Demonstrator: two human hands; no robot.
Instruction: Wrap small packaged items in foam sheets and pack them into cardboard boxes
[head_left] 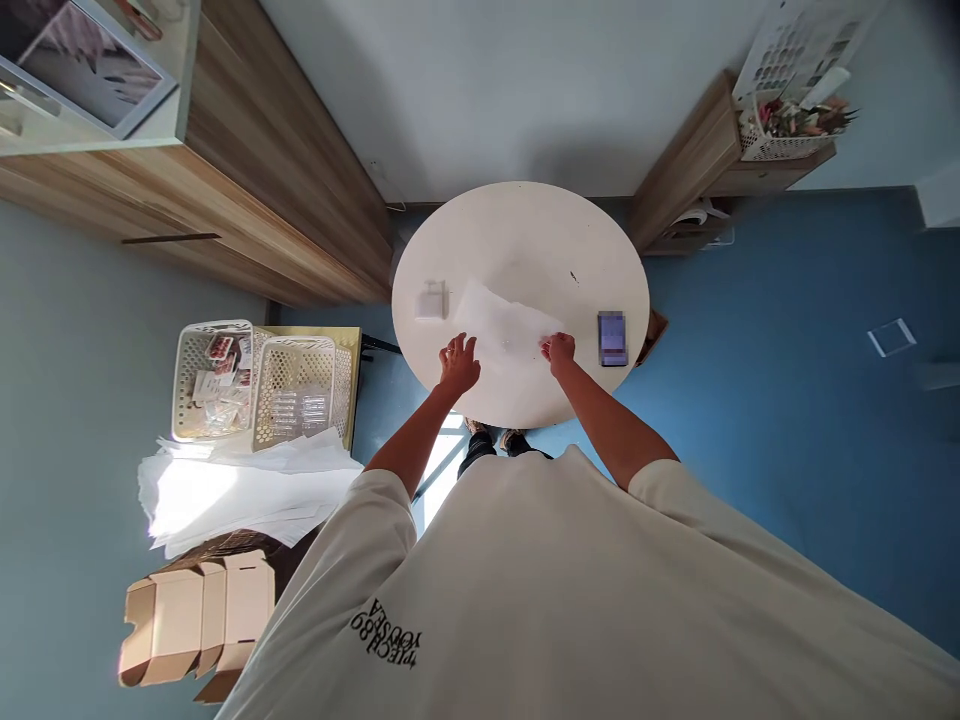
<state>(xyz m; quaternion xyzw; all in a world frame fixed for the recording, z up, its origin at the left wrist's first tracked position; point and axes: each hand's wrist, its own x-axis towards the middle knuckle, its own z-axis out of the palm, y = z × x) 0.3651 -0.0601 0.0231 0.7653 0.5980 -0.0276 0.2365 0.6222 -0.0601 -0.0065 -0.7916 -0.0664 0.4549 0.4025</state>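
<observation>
A thin, translucent white sheet [499, 322] lies slanted across the middle of the round white table [525, 215]. My right hand [559, 352] pinches its right end between thumb and fingers. At the lower left edge of the sheet is my left hand [460, 362], fingers bent and apart; whether it touches the sheet I cannot tell. Left of the sheet sits a small, pale, square object [430, 301], its kind unclear. A phone [613, 338] with a lit, blurred screen lies to the right of my right hand.
Two white perforated baskets [259, 385] with small packages and clear items stand at left. Below them are a stack of white sheets [240, 490] and folded cardboard boxes [199, 610]. A wooden cabinet [300, 150] flanks the table at upper left, a smaller one [686, 150] at upper right.
</observation>
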